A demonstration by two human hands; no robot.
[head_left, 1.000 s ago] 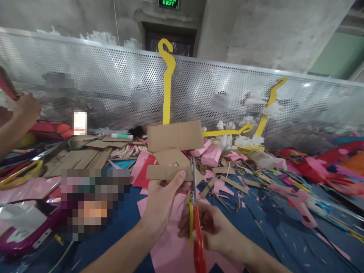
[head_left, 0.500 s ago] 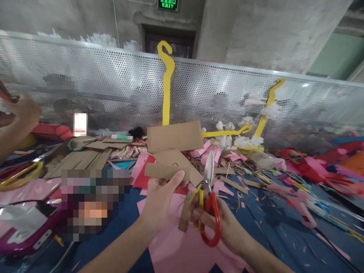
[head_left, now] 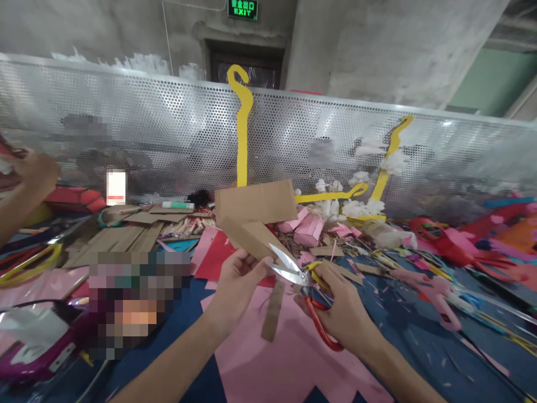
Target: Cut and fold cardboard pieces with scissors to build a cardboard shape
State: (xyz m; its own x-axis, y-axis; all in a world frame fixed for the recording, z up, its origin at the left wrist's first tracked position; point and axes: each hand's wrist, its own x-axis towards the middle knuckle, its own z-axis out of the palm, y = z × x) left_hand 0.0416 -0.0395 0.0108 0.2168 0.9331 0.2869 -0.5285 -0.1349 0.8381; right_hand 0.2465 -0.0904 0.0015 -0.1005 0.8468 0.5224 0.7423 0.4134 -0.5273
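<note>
Between its thumb and fingers my left hand (head_left: pixel 239 280) pinches a narrow cardboard strip (head_left: pixel 241 238), which slants up to the left. My right hand (head_left: pixel 342 302) is closed round the red and yellow handles of a pair of scissors (head_left: pixel 300 275). The blades stand apart and point left, close to the strip's lower end and my left thumb; whether they touch the strip I cannot tell. Below lies a shorter cardboard strip (head_left: pixel 273 313) on a sheet of pink paper (head_left: pixel 268 364). A cardboard piece with a yellow hooked stem (head_left: pixel 242 140) stands behind.
A pink glue gun (head_left: pixel 436 296) lies to the right among scraps. Yellow stems with white tufts (head_left: pixel 394 162) stand at the back right, before a perforated metal panel (head_left: pixel 168 112). Cardboard strips (head_left: pixel 115 240) lie at left. Another person's hand (head_left: pixel 36 173) shows at far left.
My left hand has tilted the cardboard strip from level to slanting. My right hand has turned the scissors from upright to pointing left, and their blades have opened beside the strip.
</note>
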